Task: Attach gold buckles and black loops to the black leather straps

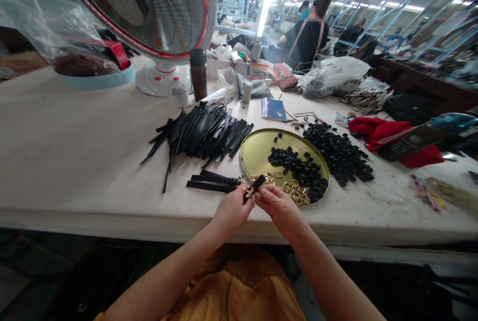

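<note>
Both hands meet at the table's front edge over a short black strap [258, 181] with a small gold metal fitting on it. My left hand [233, 211] is closed round the strap's lower part. The fingers of my right hand [281, 207] are pinched against the strap's right side, by the fitting; my fingers partly hide it. Just behind them lies a round gold tray [248, 149] bearing gold buckles [297, 191] and small black pieces [298, 164]. Left of the tray, a few black straps with gold ends [211, 181] lie flat.
A large heap of black straps [201, 129] lies behind on the left, and a pile of small black pieces [338, 154] on the right. Farther back stand a fan heater [164, 79], a dark bottle [198, 74] and a thread spool [247, 93]. Another person [306, 42] is beyond the table.
</note>
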Tool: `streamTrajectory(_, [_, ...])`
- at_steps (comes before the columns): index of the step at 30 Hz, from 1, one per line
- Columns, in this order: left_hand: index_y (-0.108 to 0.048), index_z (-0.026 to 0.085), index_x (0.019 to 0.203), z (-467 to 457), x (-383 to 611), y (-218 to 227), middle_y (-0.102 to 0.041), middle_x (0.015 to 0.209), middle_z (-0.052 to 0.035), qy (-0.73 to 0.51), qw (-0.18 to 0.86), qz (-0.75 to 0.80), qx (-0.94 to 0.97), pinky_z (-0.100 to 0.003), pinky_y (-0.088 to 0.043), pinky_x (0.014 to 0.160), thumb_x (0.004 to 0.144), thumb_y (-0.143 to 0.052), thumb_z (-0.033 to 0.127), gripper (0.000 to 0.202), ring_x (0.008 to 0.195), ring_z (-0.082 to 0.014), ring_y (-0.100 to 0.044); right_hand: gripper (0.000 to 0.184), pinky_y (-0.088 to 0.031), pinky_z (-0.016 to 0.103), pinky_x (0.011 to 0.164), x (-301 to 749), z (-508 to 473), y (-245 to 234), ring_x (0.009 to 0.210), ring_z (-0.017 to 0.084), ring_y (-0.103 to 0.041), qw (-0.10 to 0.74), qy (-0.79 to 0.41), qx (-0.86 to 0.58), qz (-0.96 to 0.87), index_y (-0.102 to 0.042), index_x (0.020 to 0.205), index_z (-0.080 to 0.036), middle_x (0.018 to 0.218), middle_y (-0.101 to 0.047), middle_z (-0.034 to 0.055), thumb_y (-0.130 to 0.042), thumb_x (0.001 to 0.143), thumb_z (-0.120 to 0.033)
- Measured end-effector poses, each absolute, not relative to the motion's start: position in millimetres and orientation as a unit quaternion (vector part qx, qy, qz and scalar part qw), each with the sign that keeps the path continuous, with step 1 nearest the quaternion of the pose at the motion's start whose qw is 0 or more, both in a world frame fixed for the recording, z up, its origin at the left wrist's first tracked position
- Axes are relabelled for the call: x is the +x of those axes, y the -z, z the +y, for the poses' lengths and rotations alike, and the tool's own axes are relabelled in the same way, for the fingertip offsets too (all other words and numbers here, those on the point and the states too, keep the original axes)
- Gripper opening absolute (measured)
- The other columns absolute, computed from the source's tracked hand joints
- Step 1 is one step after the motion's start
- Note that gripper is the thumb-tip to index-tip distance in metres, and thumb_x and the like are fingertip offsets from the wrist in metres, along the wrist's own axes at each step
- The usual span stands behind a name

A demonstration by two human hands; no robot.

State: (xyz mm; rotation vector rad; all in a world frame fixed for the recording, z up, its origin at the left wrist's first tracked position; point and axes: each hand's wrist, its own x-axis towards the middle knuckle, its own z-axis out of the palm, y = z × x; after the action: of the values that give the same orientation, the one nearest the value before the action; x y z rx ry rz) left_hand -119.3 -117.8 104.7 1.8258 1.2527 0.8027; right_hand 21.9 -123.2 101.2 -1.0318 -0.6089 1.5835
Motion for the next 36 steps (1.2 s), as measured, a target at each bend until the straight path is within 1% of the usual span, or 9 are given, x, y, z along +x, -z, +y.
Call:
streamTrajectory(4, [-0.055,0.015,0.087,-89.5,-105.0,-101.0,-0.064,0.084,-0.0059,-0.295,0.374,0.528,0.703,-0.026,-0.042,0.068,0.08,-0.047,0.029,0.018,0.076,-0.0171,-0.058,0.029,-0.049,0.023,0.072,27.2,-106.0,-95.8,0.065,0.007,-0.058,0.562,-0.633,-0.46,-0.268,-0.063,0.073,-0.018,0.073,-0.064,-0.002,-0.079,0.052,-0.03])
streamTrajectory(7, [-0.054,0.015,0.088,-71.5,-96.7,-103.5,-0.064,0.086,-0.007,-0.284,0.376,0.533,0.702,-0.025,-0.044,0.066,0.082,-0.045,0.031,0.02,0.078,-0.0175,-0.06,0.03,-0.049,0.025,0.071,32.5,-94.3,-96.4,0.068,0.008,-0.058,0.57,-0.578,-0.48,-0.334,-0.062,0.08,-0.02,0.077,-0.064,-0.0017,-0.075,0.057,-0.035])
streamTrajectory(11, [-0.051,0.015,0.096,-65.0,-87.7,-112.5,-0.065,0.087,-0.0095,-0.22,0.259,0.548,0.764,-0.028,-0.045,0.065,0.087,-0.037,0.033,0.024,0.08,-0.0211,-0.062,0.035,-0.046,0.025,0.06,35.7,-80.7,-106.2,0.064,0.01,-0.057,0.553,-0.483,-0.505,-0.453,-0.06,0.087,-0.02,0.078,-0.062,-0.0012,-0.072,0.06,-0.038])
streamTrajectory(15, [-0.049,0.014,0.1,-65.1,-80.4,-119.1,-0.065,0.085,-0.0119,-0.147,0.158,0.564,0.797,-0.031,-0.047,0.063,0.089,-0.031,0.025,0.025,0.078,-0.0239,-0.064,0.029,-0.041,0.023,0.052,40.4,-66.1,-115.8,0.055,0.011,-0.054,0.508,-0.449,-0.527,-0.511,-0.058,0.07,-0.017,0.063,-0.059,-0.0018,-0.073,0.058,-0.039])
streamTrajectory(22, [-0.05,0.015,0.096,-65.2,-81.4,-126.7,-0.065,0.083,-0.0106,-0.104,0.107,0.563,0.813,-0.029,-0.047,0.061,0.088,-0.033,0.021,0.019,0.076,-0.0228,-0.064,0.024,-0.043,0.018,0.055,46.8,-65.8,-106.9,0.056,0.006,-0.053,0.467,-0.641,-0.465,-0.392,-0.059,0.069,-0.017,0.062,-0.06,-0.0042,-0.073,0.061,-0.034])
streamTrajectory(26, [-0.05,0.014,0.095,-66.4,-82.6,-129.0,-0.064,0.083,-0.0117,-0.093,0.086,0.569,0.813,-0.029,-0.046,0.059,0.086,-0.033,0.015,0.019,0.076,-0.0235,-0.064,0.02,-0.048,0.019,0.068,40.4,-74.2,-102.1,0.065,0.006,-0.058,0.498,-0.702,-0.416,-0.293,-0.061,0.066,-0.016,0.065,-0.063,-0.0028,-0.076,0.059,-0.028])
streamTrajectory(30, [-0.051,0.015,0.096,-69.7,-91.1,-126.9,-0.064,0.081,-0.0105,-0.122,0.133,0.572,0.8,-0.028,-0.043,0.06,0.088,-0.035,0.025,0.02,0.074,-0.0228,-0.063,0.02,-0.05,0.017,0.069,40.2,-78.9,-101.4,0.065,0.006,-0.059,0.55,-0.693,-0.406,-0.229,-0.063,0.064,-0.015,0.068,-0.065,-0.0013,-0.079,0.053,-0.022])
streamTrajectory(33, [-0.053,0.017,0.09,-75.9,-101.7,-124.5,-0.063,0.075,-0.0062,-0.203,0.24,0.538,0.783,-0.025,-0.04,0.059,0.089,-0.031,0.036,0.029,0.069,-0.0179,-0.06,0.021,-0.05,0.014,0.062,45.1,-80.6,-103.1,0.061,0.005,-0.058,0.611,-0.652,-0.407,-0.189,-0.063,0.064,-0.016,0.068,-0.065,-0.0024,-0.08,0.051,-0.021])
streamTrajectory(36, [-0.053,0.017,0.076,-84.4,-109.0,-122.3,-0.059,0.067,-0.0016,-0.252,0.345,0.48,0.767,-0.021,-0.036,0.055,0.089,-0.029,0.034,0.032,0.061,-0.0127,-0.054,0.022,-0.048,0.013,0.053,45.6,-85.3,-106.3,0.055,0.004,-0.055,0.633,-0.637,-0.4,-0.183,-0.063,0.065,-0.017,0.064,-0.063,-0.0046,-0.08,0.052,-0.022])
